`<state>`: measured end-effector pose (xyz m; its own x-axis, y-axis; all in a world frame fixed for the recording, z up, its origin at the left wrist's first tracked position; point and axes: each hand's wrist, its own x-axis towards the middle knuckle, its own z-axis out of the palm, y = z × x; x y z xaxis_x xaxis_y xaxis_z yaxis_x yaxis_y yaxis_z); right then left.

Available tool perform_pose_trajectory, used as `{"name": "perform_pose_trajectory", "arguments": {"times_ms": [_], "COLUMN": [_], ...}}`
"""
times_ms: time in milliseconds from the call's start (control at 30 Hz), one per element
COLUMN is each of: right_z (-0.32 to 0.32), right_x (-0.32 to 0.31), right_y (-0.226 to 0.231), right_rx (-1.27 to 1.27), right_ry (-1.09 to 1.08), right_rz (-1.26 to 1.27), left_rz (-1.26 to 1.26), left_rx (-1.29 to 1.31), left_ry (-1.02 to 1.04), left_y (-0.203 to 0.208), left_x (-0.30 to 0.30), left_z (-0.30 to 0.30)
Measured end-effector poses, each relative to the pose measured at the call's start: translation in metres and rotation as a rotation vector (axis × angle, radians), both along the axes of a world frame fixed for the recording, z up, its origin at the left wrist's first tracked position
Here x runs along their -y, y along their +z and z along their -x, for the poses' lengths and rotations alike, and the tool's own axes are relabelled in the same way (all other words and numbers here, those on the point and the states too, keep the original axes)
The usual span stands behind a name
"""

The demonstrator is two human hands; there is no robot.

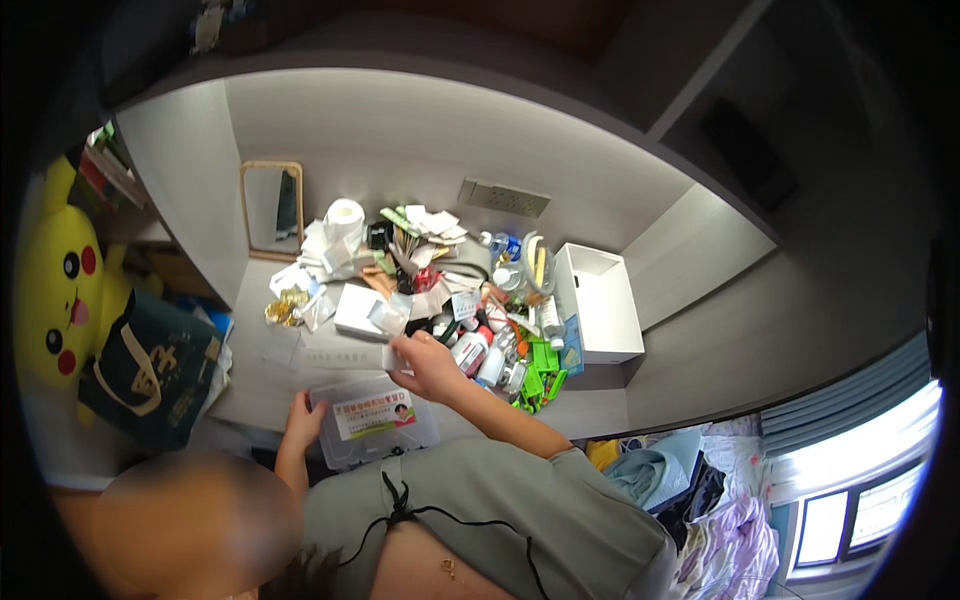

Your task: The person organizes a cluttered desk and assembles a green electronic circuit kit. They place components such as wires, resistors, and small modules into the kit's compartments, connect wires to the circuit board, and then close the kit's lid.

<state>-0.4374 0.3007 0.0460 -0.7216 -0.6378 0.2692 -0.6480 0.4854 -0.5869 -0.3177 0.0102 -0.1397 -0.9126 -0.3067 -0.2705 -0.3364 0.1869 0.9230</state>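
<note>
My right hand (428,368) pinches the right end of a long, flat, whitish strip-shaped packet (345,357), held above the desk's front edge. Below it, a clear plastic box (425,425) with a printed label on its lid lies at the desk's edge, close against my grey-green top. My left hand (303,420) grips the left side of this box, thumb against its rim; the other fingers are partly hidden. Just beyond the packet is a white box (358,310) with a small clear bag beside it.
Bottles, papers and small items crowd the desk, with a paper roll (344,218) behind. Bright green plastic pieces (543,375) lie right, near an open white box (605,300). A framed mirror (272,210) leans left. A yellow plush toy (60,290) and dark green bag (150,370) stand further left.
</note>
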Motion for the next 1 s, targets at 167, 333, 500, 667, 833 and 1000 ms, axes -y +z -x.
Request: {"name": "perform_pose_trajectory", "arguments": {"times_ms": [167,333,500,667,833,1000], "right_z": [-0.021,-0.023,0.013,0.056,0.072,0.059], "right_x": [-0.059,-0.103,-0.069,-0.068,-0.072,-0.1], "right_y": [0.095,0.206,0.327,0.367,0.375,0.342], "right_rx": [-0.292,-0.946,-1.082,-0.79,-1.075,-1.283], "right_ry": [-0.024,-0.352,-0.718,-1.144,-1.214,-1.039], "right_rz": [0.339,0.561,0.656,0.01,0.012,-0.055], "left_rz": [-0.17,-0.083,0.296,0.274,0.334,0.249], "left_rx": [-0.025,0.027,0.076,0.095,0.099,0.154], "left_ry": [-0.043,-0.127,-0.378,-0.424,-0.455,-0.444], "left_y": [0.004,0.021,0.08,0.082,0.064,0.084], "left_x": [-0.001,-0.003,-0.013,-0.023,-0.007,-0.025], "left_z": [0.005,0.007,0.018,0.018,0.0,-0.011]}}
